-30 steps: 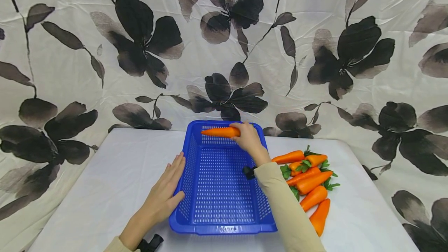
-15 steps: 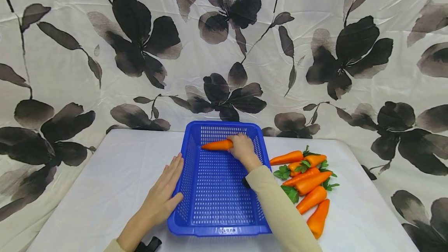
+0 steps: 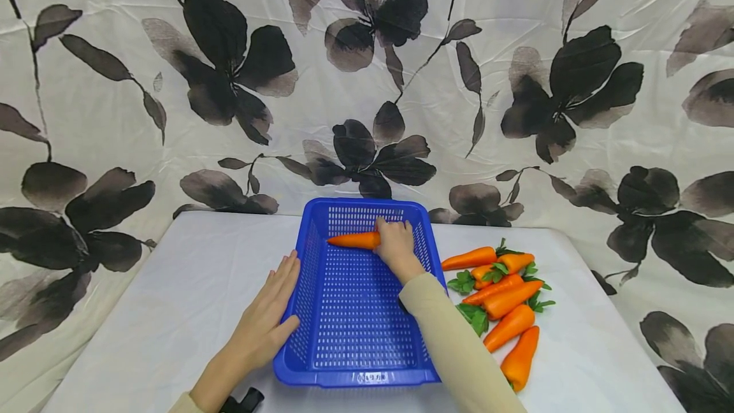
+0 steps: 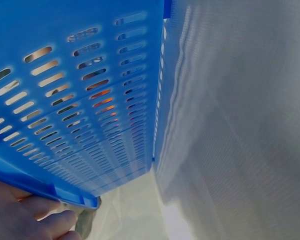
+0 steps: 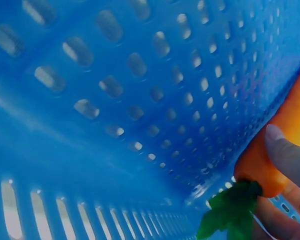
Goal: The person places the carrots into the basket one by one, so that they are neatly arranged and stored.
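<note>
A blue perforated plastic basket (image 3: 367, 311) stands lengthwise on the white-covered table. Inside its far end, my right hand (image 3: 395, 246) grips the thick end of an orange carrot (image 3: 352, 240), whose tip points left. The right wrist view has my thumb (image 5: 285, 150) across the carrot (image 5: 262, 162) and fingers on its other side, with green leaves (image 5: 232, 210) sticking out. The carrot lies at or close to the basket floor; contact is hard to tell. My left hand (image 3: 260, 314) rests with extended fingers on the basket's left rim, seen also in the left wrist view beside the rim (image 4: 45, 192).
Right of the basket lies a loose pile of several more orange carrots (image 3: 513, 298) with green leaves. A floral cloth (image 3: 367, 81) hangs behind the table (image 3: 189, 285). A black strap piece (image 3: 243, 400) shows at my left wrist.
My right hand has lowered the carrot from above the basket's far rim into the basket, then shifted only slightly. My left hand has stayed on the rim.
</note>
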{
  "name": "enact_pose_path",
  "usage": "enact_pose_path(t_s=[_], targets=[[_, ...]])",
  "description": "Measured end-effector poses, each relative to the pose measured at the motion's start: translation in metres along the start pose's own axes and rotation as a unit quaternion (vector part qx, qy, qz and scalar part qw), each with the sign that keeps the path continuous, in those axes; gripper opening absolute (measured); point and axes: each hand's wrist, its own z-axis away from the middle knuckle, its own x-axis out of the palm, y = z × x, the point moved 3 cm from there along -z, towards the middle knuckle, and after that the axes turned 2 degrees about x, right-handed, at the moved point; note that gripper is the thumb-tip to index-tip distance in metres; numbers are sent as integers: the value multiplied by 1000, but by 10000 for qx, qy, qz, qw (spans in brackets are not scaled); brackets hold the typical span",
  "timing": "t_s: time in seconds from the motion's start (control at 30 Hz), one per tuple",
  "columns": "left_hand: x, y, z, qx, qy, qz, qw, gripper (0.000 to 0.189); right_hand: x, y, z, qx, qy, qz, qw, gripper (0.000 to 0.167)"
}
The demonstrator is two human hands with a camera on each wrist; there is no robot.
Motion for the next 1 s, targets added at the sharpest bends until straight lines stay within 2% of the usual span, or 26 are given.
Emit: enact_pose_path(t_s=[0.3, 0.6, 0.83, 0.9, 1.0], targets=[[0, 1, 0, 40, 44, 10, 10000, 86, -1, 0, 1, -73, 229, 87, 9997, 43], [1, 0, -1, 57, 56, 7, 10000, 86, -10, 4, -2, -104, 274, -362, 9989, 44], [1, 1, 0, 33, 57, 24, 10000, 86, -27, 5, -4, 88, 191, -1135, 9933, 43], [0, 1, 1, 42, 87, 11, 10000, 86, -35, 4, -4, 132, 170, -1522, 9881, 42], [0, 1, 0, 83, 132, 32, 9999, 86, -52, 4, -2, 148, 183, -2278, 9734, 41]])
